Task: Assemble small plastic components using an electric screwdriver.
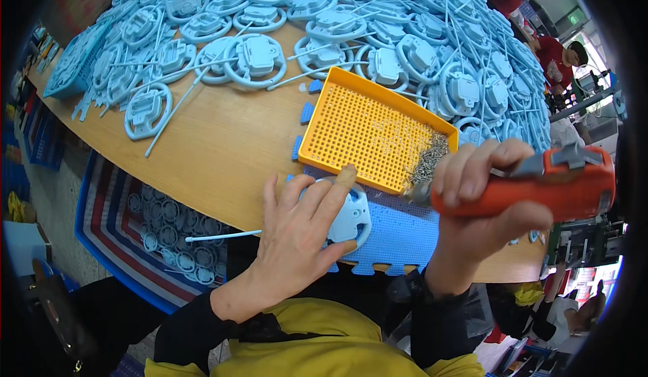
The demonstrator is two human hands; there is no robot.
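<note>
My left hand [300, 232] lies over a light blue plastic ring-shaped part [351, 218] on a blue foam mat [395, 242]. Its index finger and thumb span the part and hold it down, while its palm hides much of the ring. A thin stem sticks out to the left from under the hand. My right hand [479, 188] is wrapped round a red-orange power screwdriver [526, 191], slightly blurred. The tool's tip points left, by the screws [428, 161] heaped in the near right corner of a yellow tray [378, 127].
A large pile of similar light blue parts [337, 22] covers the far side of the wooden table [202, 154]. A blue basket [74, 66] stands at the left. Below the table edge, a striped lined bin [121, 222] holds more parts. Other people [557, 60] work at the far right.
</note>
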